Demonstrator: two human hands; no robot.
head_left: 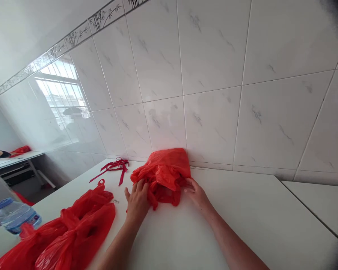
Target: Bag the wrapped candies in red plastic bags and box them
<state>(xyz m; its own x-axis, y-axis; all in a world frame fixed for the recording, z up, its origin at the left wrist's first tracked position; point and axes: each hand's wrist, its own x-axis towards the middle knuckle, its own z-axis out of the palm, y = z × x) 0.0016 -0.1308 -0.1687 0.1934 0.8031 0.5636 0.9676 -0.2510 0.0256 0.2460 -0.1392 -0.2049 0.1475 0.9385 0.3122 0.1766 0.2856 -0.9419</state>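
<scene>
A crumpled red plastic bag [169,165] lies on the white table against the tiled wall, its loose handles towards me. At its left side, my left hand [138,200] rests its fingers on the gathered plastic, with the thumb spread away from them. My right hand [197,193] has its fingers closed on the bag's right edge. Part of the right fingertips is hidden by the plastic.
More red plastic bags [81,228] lie in a heap at the near left, beside a clear water bottle [17,215]. Dark red ribbons [116,165] lie behind them. A co-worker's arm [0,153] reaches over another table at far left. A seam crosses the tabletop at right.
</scene>
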